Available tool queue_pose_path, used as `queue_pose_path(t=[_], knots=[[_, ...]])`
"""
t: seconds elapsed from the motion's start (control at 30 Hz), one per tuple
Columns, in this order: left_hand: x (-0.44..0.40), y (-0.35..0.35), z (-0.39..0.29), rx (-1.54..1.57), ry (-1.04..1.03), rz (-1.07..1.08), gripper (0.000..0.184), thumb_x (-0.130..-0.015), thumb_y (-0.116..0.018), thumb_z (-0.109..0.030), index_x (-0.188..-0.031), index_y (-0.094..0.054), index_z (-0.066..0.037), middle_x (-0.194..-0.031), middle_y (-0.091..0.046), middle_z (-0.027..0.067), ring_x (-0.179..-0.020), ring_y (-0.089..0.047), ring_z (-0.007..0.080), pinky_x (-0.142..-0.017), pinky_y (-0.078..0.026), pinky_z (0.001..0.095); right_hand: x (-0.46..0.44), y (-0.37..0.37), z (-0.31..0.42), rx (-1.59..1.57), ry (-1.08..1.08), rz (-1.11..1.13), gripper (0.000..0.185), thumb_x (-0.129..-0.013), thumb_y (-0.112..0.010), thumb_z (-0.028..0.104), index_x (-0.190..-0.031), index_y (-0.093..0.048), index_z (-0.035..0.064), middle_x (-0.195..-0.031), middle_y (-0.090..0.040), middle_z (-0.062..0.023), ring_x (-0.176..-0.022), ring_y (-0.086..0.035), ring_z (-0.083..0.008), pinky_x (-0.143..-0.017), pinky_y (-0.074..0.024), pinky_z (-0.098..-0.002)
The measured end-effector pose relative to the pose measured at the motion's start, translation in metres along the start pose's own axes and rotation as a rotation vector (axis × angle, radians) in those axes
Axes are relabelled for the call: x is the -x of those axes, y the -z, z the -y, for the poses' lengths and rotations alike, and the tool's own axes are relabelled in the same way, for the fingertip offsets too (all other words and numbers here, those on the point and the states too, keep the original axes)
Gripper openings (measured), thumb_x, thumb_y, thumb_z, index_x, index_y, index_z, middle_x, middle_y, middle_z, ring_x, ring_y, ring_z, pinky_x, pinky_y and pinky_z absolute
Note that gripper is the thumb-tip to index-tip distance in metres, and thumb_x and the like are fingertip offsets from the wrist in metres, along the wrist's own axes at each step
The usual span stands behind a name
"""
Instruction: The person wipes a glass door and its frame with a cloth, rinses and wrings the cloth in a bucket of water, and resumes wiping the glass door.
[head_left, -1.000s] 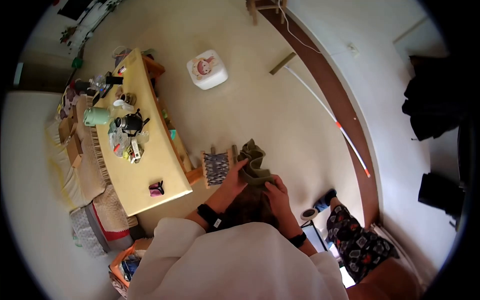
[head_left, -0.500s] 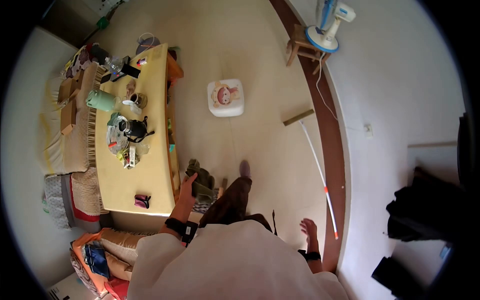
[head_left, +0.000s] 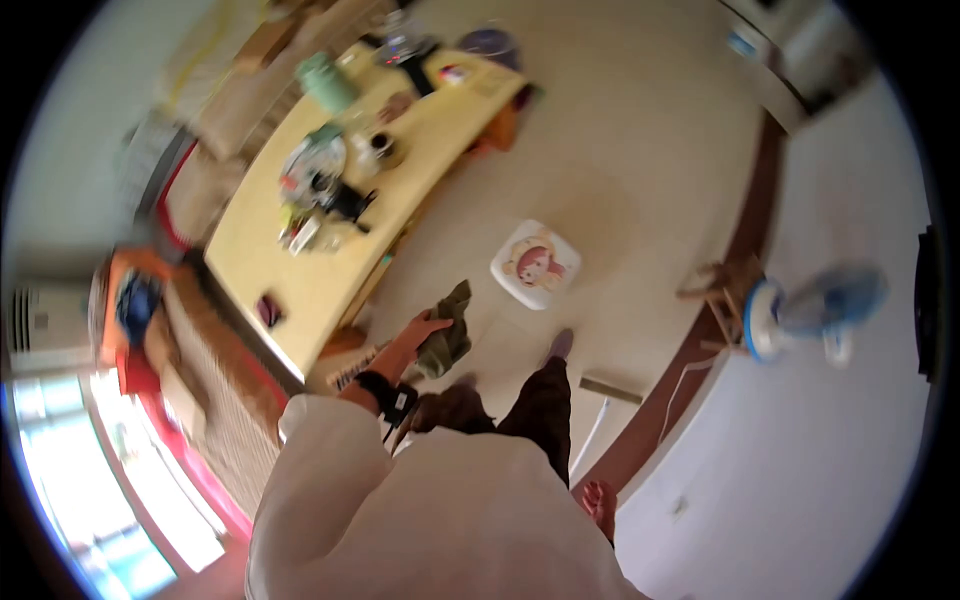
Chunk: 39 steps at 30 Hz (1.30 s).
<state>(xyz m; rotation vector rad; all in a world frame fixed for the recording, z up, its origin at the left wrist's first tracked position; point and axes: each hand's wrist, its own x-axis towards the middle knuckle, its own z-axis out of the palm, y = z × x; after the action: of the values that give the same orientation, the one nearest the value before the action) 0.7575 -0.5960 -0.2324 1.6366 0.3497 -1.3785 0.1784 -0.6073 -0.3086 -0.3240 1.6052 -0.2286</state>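
Observation:
A crumpled olive-green cloth [head_left: 447,335] hangs from my left hand [head_left: 424,330], whose fingers are closed on its upper part. The hand is out in front, beside the near corner of the low table [head_left: 255,220]. My right hand [head_left: 600,503] hangs low at my right side with its fingers loosely bent. It is slightly blurred, and no object shows in it. The squeegee-like floor tool [head_left: 610,390] lies ahead of that hand, its pale pole running back toward me.
A white stool [head_left: 536,265] with a cartoon face stands on the floor ahead. To the right, a fan [head_left: 765,318] sits on a wooden stool [head_left: 728,290] by the wall. Cups, a green jug [head_left: 326,82] and a tray [head_left: 312,165] crowd the table. A sofa [head_left: 215,385] is at left.
My view has swung to the right, so the room looks rotated. The cloth stays in my left hand, now farther from the table edge. My right hand's fingers look more bent.

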Motion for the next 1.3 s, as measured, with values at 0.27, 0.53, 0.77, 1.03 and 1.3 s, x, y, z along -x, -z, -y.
queue_pose_path(t=[0.27,0.53,0.77,1.03,1.3], knots=[[0.044,-0.020,0.149,0.583,-0.126,-0.372,0.043,-0.076,-0.064,-0.012,-0.115,-0.049,0.000,-0.097,-0.060,0.0136,-0.083,-0.061,0.0266,-0.072,-0.052,0.0379,-0.183,-0.011,0.284,0.647,-0.005,0.253,0.031,-0.082,-0.058,0.035,-0.102,-0.057,0.0116,-0.089,-0.061,-0.0007,-0.089,-0.058,-0.0137,-0.082,-0.0414,-0.0341],[0.159,-0.043,0.309,1.061,-0.160,-0.817,0.045,-0.074,-0.064,-0.012,-0.115,-0.048,-0.002,-0.097,-0.058,0.0140,-0.087,-0.060,0.0258,-0.074,-0.052,0.0386,-0.189,-0.164,0.393,1.093,0.051,0.491,0.039,-0.084,-0.056,0.033,-0.117,-0.049,0.0122,-0.112,-0.056,-0.0061,-0.104,-0.054,-0.0189,-0.080,-0.0436,-0.0339],[0.216,-0.086,0.467,1.037,0.046,-1.200,0.037,-0.072,-0.061,-0.011,-0.107,-0.055,0.000,-0.092,-0.061,0.0163,-0.081,-0.062,0.0265,-0.069,-0.052,0.0400,-0.176,-0.257,0.401,1.366,0.288,0.563,0.033,-0.087,-0.056,0.029,-0.113,-0.050,0.0106,-0.100,-0.062,-0.0059,-0.088,-0.061,-0.0199,-0.067,-0.0469,-0.0317],[0.168,-0.177,0.466,0.382,0.289,-0.790,0.034,-0.065,-0.065,-0.021,-0.094,-0.064,-0.003,-0.091,-0.065,0.0178,-0.086,-0.063,0.0282,-0.074,-0.050,0.0374,-0.203,-0.244,0.446,1.285,0.278,0.569,0.022,-0.086,-0.059,0.024,-0.103,-0.057,0.0101,-0.090,-0.064,-0.0053,-0.077,-0.064,-0.0166,-0.056,-0.0479,-0.0284],[0.052,-0.237,0.294,-0.352,0.374,-0.560,0.050,-0.061,-0.067,-0.027,-0.106,-0.062,-0.006,-0.106,-0.062,0.0157,-0.102,-0.057,0.0305,-0.086,-0.046,0.0383,-0.280,-0.160,0.596,0.900,0.404,0.506,0.017,-0.085,-0.059,0.019,-0.096,-0.059,0.0062,-0.078,-0.063,-0.0054,-0.068,-0.062,-0.0135,-0.050,-0.0448,-0.0228]])
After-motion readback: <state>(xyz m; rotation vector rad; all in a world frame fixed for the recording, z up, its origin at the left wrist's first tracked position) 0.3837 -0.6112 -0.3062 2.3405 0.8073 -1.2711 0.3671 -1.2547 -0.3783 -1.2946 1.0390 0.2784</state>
